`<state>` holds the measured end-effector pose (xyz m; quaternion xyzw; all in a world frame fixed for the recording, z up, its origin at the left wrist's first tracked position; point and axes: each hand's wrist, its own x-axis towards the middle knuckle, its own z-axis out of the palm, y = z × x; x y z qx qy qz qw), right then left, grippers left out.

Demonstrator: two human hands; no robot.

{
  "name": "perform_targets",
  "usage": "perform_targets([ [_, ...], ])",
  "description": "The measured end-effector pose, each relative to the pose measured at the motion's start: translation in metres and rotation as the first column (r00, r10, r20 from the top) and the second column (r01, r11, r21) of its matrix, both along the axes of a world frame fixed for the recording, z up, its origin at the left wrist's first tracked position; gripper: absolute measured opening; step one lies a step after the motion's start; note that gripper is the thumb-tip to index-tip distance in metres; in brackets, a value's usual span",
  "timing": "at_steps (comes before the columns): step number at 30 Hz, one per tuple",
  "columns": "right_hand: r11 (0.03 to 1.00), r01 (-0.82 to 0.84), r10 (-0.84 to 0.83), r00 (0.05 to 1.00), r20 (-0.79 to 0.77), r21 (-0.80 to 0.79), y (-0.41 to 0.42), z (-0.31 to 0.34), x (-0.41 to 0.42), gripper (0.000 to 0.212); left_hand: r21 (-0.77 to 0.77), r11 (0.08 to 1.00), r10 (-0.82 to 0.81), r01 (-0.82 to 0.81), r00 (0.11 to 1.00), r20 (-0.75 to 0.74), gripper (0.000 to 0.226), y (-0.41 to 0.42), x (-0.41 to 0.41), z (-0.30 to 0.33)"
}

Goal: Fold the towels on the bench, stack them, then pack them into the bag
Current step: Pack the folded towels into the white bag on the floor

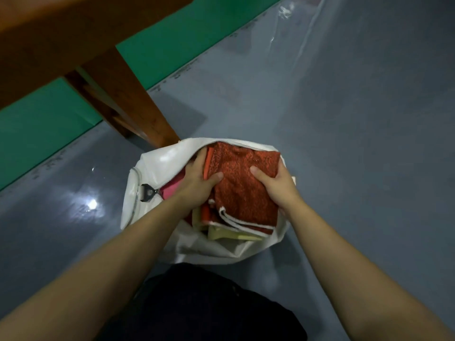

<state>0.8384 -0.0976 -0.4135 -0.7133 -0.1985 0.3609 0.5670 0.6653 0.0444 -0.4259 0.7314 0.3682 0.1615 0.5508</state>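
Observation:
A white zip bag point(157, 163) lies open on the grey floor. A stack of folded towels sits in its mouth, with a red towel point(242, 183) on top and pale yellow towels point(229, 234) under it. My left hand point(197, 180) grips the stack's left side, thumb on top, fingers tucked inside the bag. On the right side my right hand point(277, 184) holds the stack the same way, thumb over the red towel. Something pink point(171, 189) shows inside the bag by the zip pull point(147, 191).
The wooden bench point(61, 33) stands at the upper left, its leg point(133, 102) reaching the floor just behind the bag. A green strip point(44, 134) runs along the floor under the bench. My dark-clothed knee point(197, 303) is below the bag.

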Motion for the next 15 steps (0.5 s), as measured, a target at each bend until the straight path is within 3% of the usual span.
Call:
perform_targets([
  [3,0.994,0.045,-0.025,0.982,0.189,-0.103,0.009,-0.007,0.000,0.046,-0.120,0.988,0.100,-0.095,0.995,0.029,0.064,-0.003,0.001,-0.013],
  [5,0.979,0.042,0.019,0.956,0.293,-0.200,0.009,-0.012,0.002,0.055,-0.110,0.991,0.065,-0.071,0.996,-0.055,0.063,-0.004,0.003,-0.008],
  [7,0.956,0.026,0.086,0.928,0.364,-0.294,0.003,-0.013,0.004,0.057,-0.041,0.999,-0.007,-0.003,0.971,-0.240,0.069,-0.010,0.002,-0.001],
  [9,0.936,0.009,0.139,0.908,0.395,-0.351,-0.005,-0.009,0.002,0.055,0.168,0.983,0.008,0.070,0.904,-0.428,0.074,-0.029,-0.003,0.014],
  [10,0.933,0.004,0.150,0.904,0.399,-0.359,-0.008,-0.005,0.000,0.055,0.331,0.932,0.045,0.145,0.862,-0.505,0.075,-0.042,-0.008,0.025],
  [12,0.935,0.032,0.134,0.891,0.433,-0.354,-0.013,0.002,-0.007,0.051,0.604,0.733,0.121,0.314,0.813,-0.569,0.061,-0.061,-0.016,0.041],
  [13,0.936,0.059,0.119,0.875,0.470,-0.347,-0.015,0.004,-0.013,0.048,0.695,0.619,0.101,0.365,0.841,-0.532,0.045,-0.065,-0.016,0.046],
  [15,0.934,0.135,0.074,0.831,0.551,-0.329,-0.022,0.004,-0.029,0.046,0.802,0.428,-0.101,0.416,0.904,-0.415,0.023,-0.064,-0.006,0.048],
])
